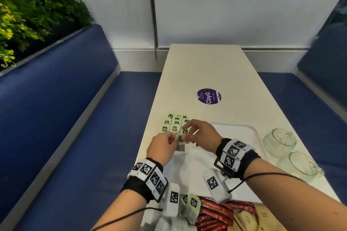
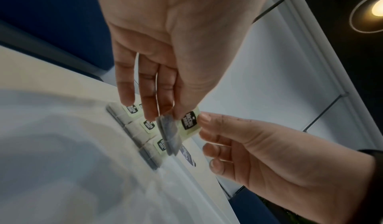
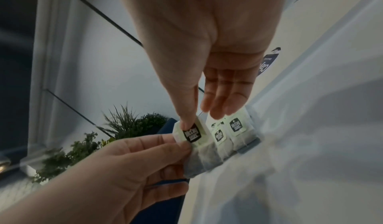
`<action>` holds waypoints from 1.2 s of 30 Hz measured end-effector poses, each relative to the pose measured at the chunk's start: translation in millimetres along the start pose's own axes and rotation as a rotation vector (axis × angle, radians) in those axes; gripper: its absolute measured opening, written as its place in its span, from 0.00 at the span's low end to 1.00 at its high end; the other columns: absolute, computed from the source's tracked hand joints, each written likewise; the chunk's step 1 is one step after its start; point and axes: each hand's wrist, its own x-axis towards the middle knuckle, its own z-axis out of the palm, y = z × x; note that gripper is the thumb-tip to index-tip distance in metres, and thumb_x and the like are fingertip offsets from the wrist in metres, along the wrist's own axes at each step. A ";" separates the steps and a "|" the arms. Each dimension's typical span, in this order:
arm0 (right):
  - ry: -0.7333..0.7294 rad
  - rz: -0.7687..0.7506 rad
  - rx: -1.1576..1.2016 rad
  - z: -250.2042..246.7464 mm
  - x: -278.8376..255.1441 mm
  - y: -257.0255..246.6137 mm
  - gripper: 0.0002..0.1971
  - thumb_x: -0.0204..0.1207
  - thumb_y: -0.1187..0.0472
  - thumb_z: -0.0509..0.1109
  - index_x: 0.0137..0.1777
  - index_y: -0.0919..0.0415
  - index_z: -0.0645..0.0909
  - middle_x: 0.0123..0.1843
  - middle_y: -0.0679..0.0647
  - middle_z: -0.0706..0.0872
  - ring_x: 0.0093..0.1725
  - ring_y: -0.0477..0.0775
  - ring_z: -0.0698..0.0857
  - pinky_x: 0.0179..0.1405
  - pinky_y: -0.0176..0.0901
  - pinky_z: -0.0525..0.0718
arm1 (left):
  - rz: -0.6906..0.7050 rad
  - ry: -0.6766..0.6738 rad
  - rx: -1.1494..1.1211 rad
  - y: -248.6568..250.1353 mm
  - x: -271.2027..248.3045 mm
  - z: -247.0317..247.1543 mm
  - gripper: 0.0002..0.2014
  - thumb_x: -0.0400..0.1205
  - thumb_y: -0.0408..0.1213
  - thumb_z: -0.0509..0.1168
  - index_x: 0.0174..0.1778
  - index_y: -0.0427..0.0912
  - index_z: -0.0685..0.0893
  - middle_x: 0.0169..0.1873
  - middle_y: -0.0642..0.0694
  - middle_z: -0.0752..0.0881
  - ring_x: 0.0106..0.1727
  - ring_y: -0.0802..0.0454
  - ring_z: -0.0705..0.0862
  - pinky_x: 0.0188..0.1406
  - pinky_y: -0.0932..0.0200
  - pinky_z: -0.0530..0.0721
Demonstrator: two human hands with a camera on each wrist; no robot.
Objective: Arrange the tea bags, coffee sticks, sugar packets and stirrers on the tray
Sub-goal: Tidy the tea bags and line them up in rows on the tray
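Both hands hold one tea bag [image 1: 180, 141] above the near left part of the white tray [image 1: 244, 127]. My left hand [image 1: 173, 139] pinches the grey bag's top [image 2: 172, 132] between thumb and fingers [image 2: 152, 111]. Across from it, my right hand [image 1: 186, 136] pinches the pale green tag [image 3: 191, 135], thumb on its front. Several more tea bags [image 1: 174, 124] with the same tags lie in rows along the tray's far left edge [image 3: 238, 127], just beyond the fingers. No stirrers show in any view.
A heap of loose tea bags [image 1: 189, 204], red coffee sticks [image 1: 216, 214] and brown sugar packets [image 1: 249, 219] lies at the table's near end. Two glass cups [image 1: 279, 140] stand right of the tray. A purple sticker [image 1: 209, 95] marks the table further off. Blue benches flank the table.
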 end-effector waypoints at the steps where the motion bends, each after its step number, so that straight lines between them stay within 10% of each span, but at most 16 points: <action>1: -0.031 -0.011 -0.037 3.9 2.4 1.1 0.08 0.69 0.56 0.81 0.45 0.53 0.86 0.37 0.48 0.84 0.33 0.45 0.81 0.30 0.36 0.80 | -0.007 -0.019 -0.025 -5.0 0.7 0.3 0.06 0.84 0.45 0.65 0.43 0.55 0.86 0.37 0.56 0.90 0.43 0.55 0.88 0.48 0.52 0.87; 12: -0.104 0.013 -0.256 54.6 44.1 4.7 0.03 0.71 0.59 0.79 0.39 0.56 0.87 0.29 0.42 0.80 0.29 0.38 0.77 0.29 0.26 0.69 | -0.225 0.023 -0.057 -58.5 20.6 -17.1 0.08 0.79 0.39 0.69 0.52 0.55 0.82 0.40 0.59 0.86 0.46 0.56 0.84 0.50 0.52 0.85; 17: -0.043 0.009 -0.292 59.6 67.5 -3.2 0.09 0.72 0.63 0.76 0.32 0.50 0.85 0.30 0.39 0.81 0.34 0.39 0.80 0.37 0.33 0.73 | -0.196 0.024 -0.041 -67.4 31.8 -19.8 0.10 0.75 0.44 0.76 0.41 0.58 0.80 0.45 0.58 0.84 0.45 0.55 0.85 0.48 0.53 0.84; 28: 0.088 0.060 -0.209 23.5 69.4 16.4 0.10 0.66 0.66 0.80 0.45 0.55 0.86 0.38 0.49 0.86 0.35 0.45 0.82 0.33 0.31 0.74 | -0.179 -0.098 0.158 -53.4 51.7 -15.2 0.10 0.77 0.35 0.69 0.40 0.59 0.83 0.37 0.61 0.83 0.44 0.58 0.83 0.36 0.61 0.74; 36: 0.049 0.111 -0.257 13.9 54.9 35.8 0.15 0.64 0.67 0.81 0.46 0.52 0.82 0.41 0.48 0.82 0.39 0.49 0.79 0.37 0.38 0.76 | -0.154 -0.130 0.195 -41.7 45.7 -19.6 0.09 0.76 0.36 0.69 0.44 0.58 0.84 0.40 0.62 0.85 0.48 0.58 0.83 0.47 0.58 0.82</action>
